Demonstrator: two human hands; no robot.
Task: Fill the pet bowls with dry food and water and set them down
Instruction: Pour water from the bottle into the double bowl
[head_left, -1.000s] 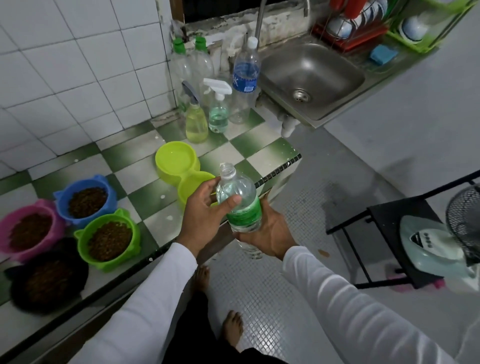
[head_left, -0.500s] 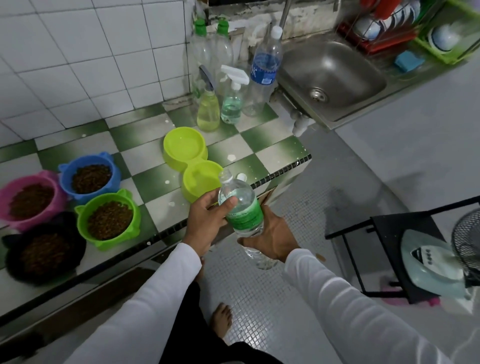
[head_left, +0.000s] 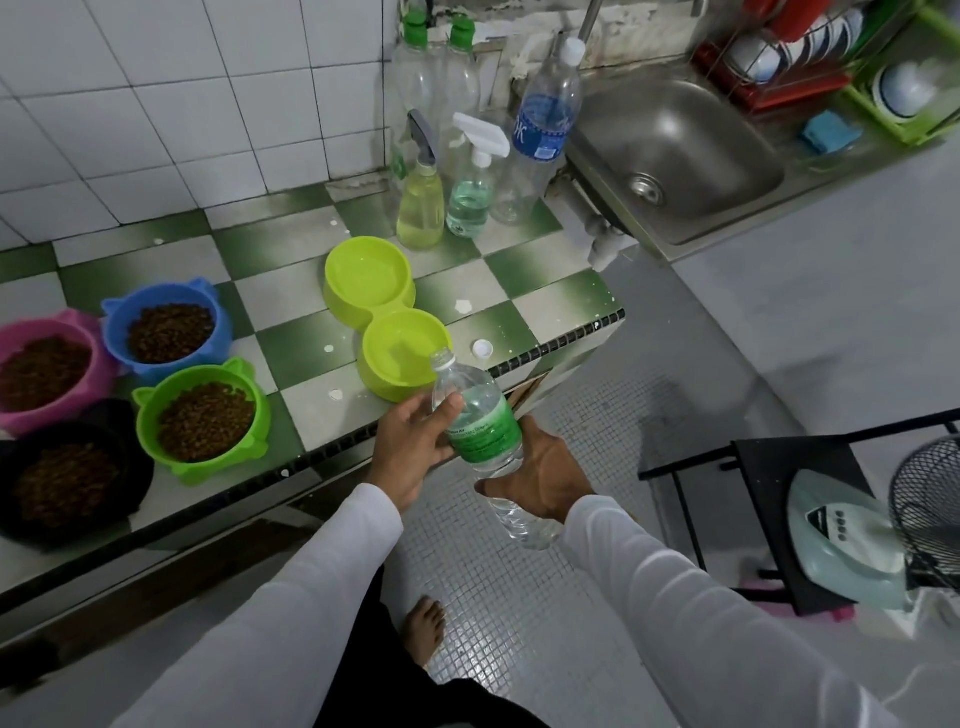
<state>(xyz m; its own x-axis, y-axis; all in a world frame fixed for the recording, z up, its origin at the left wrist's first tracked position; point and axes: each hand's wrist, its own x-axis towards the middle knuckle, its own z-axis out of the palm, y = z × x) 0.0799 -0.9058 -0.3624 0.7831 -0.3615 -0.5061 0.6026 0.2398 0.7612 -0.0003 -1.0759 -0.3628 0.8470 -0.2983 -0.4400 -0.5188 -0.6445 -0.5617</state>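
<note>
The uncapped water bottle (head_left: 480, 423) was gripped by curled fingers (head_left: 453, 404) of both hands, so water could be spilled short of the double bowl (head_left: 387, 317) just beyond them.

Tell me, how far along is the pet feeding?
Done: kibble fills the pink, blue, green and black bowls. In hand: both hands hold an uncapped water bottle. Left: watering the lime double bowl, setting bowls down.
</note>
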